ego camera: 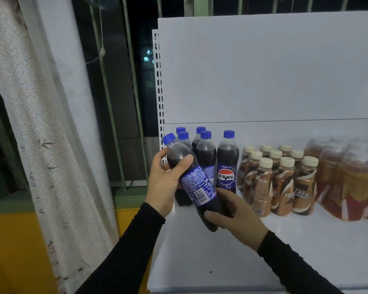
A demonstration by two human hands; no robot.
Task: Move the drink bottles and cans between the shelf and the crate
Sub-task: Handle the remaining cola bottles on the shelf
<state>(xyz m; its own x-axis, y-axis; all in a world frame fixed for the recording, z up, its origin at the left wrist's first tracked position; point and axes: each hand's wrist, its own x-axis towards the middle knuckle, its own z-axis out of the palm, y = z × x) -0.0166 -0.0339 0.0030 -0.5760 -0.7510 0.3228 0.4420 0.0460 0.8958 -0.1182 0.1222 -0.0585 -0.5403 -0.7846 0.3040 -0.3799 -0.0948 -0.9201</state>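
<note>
A cola bottle [197, 185] with a blue cap and blue label is tilted, cap up to the left, above the white shelf [232, 255]. My left hand [166, 183] grips its upper body below the neck. My right hand [234, 213] grips its base from the right. Behind it, several more blue-capped cola bottles [227, 162] stand upright at the shelf's left end. No crate is in view.
Several brown coffee bottles [283, 183] with cream caps stand right of the colas. Shrink-wrapped packs of amber drinks [353, 183] fill the far right. The shelf's white back panel [263, 71] rises behind. A curtain [40, 124] and barred window lie to the left.
</note>
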